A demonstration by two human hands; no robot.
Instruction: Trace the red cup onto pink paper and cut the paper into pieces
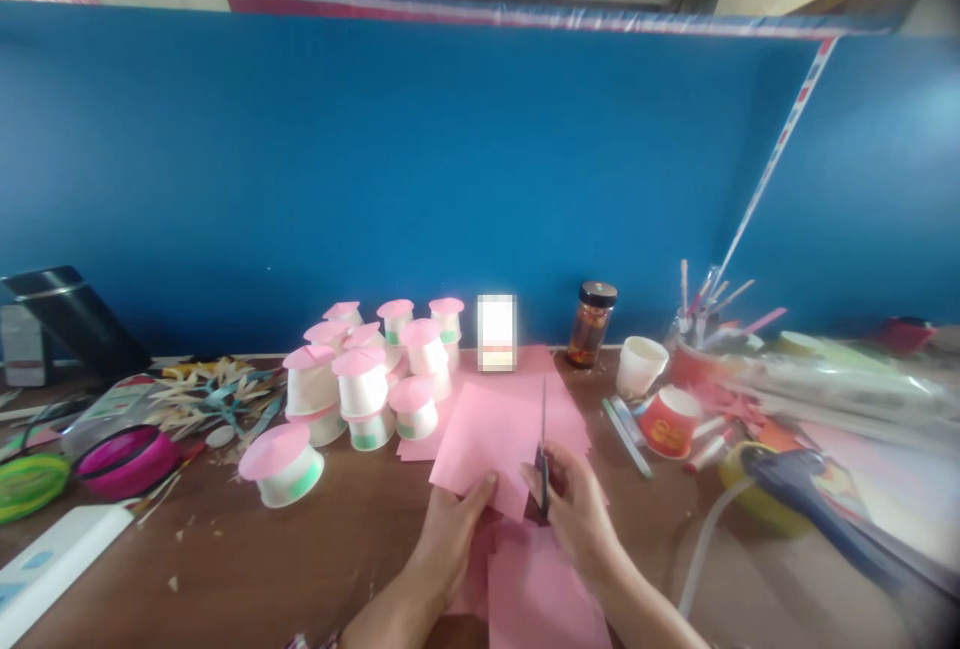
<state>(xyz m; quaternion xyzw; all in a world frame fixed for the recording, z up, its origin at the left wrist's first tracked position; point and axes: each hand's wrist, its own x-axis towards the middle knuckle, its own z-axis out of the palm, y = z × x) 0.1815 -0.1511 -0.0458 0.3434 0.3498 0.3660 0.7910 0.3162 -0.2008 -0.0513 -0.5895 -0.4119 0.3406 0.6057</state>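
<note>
My left hand pinches the near edge of a pink paper sheet, lifted over the brown table. My right hand is closed round the handles of scissors, whose thin blades point away from me and cut into the sheet. More pink paper pieces lie under my wrists. To the left stand several white paper cups with pink paper tops, one of them lying nearer by itself.
A blue wall backs the table. Wooden sticks, a magenta bowl and a green roll lie at left. A brown jar, white cup, red cup, pens and a glue gun crowd the right.
</note>
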